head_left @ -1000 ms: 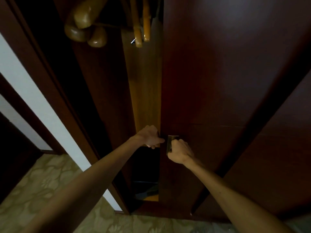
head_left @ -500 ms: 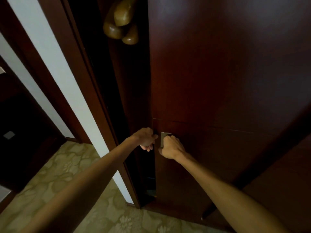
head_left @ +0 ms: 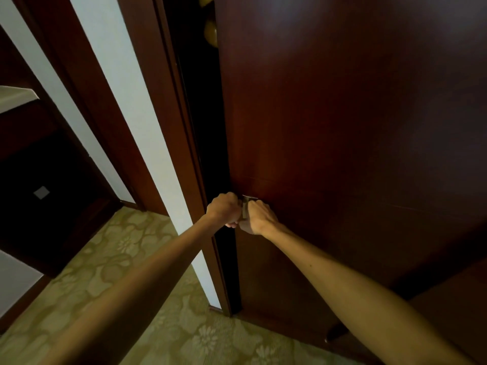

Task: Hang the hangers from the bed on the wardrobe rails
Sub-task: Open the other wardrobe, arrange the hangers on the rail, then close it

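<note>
We have both hands at the dark wardrobe door (head_left: 342, 114): our left hand (head_left: 224, 210) is curled around the door's edge, its grip closed on it, and our right hand (head_left: 257, 217) has its grip pressed together on the small metal handle (head_left: 245, 206). Through the narrow dark gap we see only the rounded wooden ends of hangers (head_left: 210, 32) near the top, above the patterned carpet (head_left: 118, 259).

Wardrobe door (head_left: 342, 114) dark red-brown; carpet (head_left: 110, 259) olive floral
</note>
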`<state>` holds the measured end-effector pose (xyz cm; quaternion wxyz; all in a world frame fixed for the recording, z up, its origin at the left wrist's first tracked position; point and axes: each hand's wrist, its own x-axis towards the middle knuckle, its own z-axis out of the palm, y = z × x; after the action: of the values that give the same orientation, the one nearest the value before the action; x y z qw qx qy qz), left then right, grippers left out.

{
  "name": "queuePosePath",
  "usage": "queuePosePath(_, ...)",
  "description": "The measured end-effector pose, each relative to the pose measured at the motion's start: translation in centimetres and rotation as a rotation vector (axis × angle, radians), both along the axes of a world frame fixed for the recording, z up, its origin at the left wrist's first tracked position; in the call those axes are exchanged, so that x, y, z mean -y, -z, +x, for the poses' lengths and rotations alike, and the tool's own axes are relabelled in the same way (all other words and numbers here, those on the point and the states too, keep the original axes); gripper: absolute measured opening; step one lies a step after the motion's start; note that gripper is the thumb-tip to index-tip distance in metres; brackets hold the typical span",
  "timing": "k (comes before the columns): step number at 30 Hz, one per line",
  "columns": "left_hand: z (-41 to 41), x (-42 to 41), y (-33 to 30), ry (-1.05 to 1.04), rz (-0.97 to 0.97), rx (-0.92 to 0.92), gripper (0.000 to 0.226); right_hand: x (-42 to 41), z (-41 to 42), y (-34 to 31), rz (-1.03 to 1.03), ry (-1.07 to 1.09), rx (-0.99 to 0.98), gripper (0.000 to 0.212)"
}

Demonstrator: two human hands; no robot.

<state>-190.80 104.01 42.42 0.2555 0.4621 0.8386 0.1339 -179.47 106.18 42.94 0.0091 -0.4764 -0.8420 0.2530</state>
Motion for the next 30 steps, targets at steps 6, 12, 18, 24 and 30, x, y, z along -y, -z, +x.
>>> queuePosePath(6,-0.5,0.0,0.0,-0.005,0.002,0.021,0.031,0.1,-0.3,0.1,0.011,0.036,0.015,0.036)
queuePosePath(12,-0.3,0.6,-0.5,0.027,0.014,-0.048,0.019,0.3,-0.5,1.0,0.060,0.028,0.046,0.030)
queuePosePath(18,0.2,1.2,-1.1,0.018,0.064,-0.136,0.027,0.0,0.0,1.6,0.136,-0.023,0.095,0.023)
queuePosePath(24,0.6,1.8,-2.3,0.054,0.149,-0.303,0.026,0.0,0.6,0.9,0.096,-0.050,0.065,0.033)
queuePosePath(30,1.1,1.5,-1.8,0.032,0.164,-0.248,0.025,0.4,0.3,0.2,0.051,-0.024,0.021,0.033)
